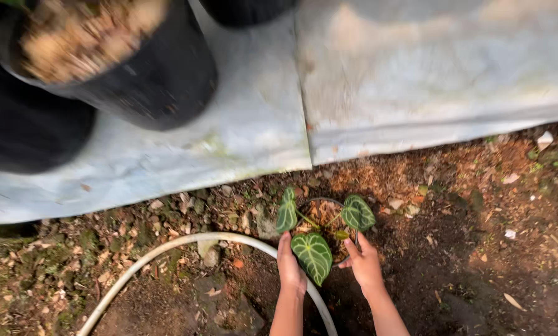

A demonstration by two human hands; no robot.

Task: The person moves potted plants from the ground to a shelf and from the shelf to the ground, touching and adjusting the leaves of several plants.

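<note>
A small dark pot (326,203) stands on the soil near the bottom centre. It holds a young plant with three dark green, pale-veined, heart-shaped leaves (312,254) and brown chip mix. My left hand (289,264) grips the pot's left side. My right hand (364,264) grips its right side. Both forearms reach up from the bottom edge. The largest leaf hangs over the near rim between my hands.
A white hose (167,249) curves across the soil left of the pot and passes under my left arm. A pale ground sheet (385,93) covers the upper part. Large black pots (136,62) filled with brown mix stand on it at top left.
</note>
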